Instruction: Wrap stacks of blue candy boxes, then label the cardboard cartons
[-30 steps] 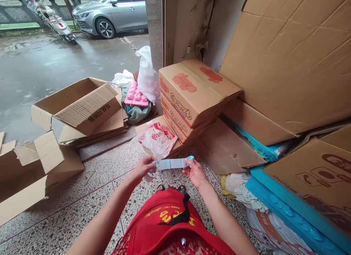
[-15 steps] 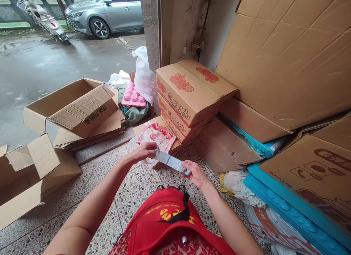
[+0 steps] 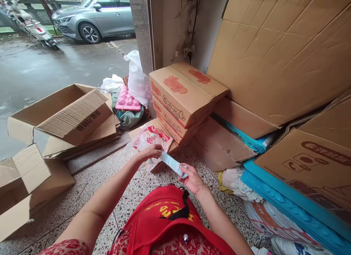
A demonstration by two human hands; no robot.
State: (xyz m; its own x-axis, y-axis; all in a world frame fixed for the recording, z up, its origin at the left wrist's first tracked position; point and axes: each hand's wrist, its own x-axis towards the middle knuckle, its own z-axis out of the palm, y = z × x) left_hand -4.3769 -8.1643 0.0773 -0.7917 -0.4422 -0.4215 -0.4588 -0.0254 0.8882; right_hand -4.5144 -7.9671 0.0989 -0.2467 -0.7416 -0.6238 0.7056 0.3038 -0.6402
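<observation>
A pale blue-white strip of printed labels (image 3: 171,162) stretches between my two hands in front of my red apron (image 3: 153,207). My left hand (image 3: 152,152) pinches its far left end. At the other end my right hand (image 3: 192,177) grips what looks like a small roll of the strip, partly hidden by the fingers. Just beyond the strip, a clear plastic bag with red print (image 3: 153,136) lies on flat cardboard at the foot of stacked cartons (image 3: 175,101). Neither hand touches the bag or the cartons, as far as I can see.
Open cardboard boxes (image 3: 79,129) stand on the left by the doorway step. Pink moulded trays (image 3: 127,98) and a white sack (image 3: 135,77) are near the door post. Large cardboard sheets (image 3: 274,57) and blue trays (image 3: 290,200) crowd the right side.
The view has turned slightly, so the surroundings sit further left. The strip between my hands is tilted a little more and looks shorter; both hands keep their hold.
</observation>
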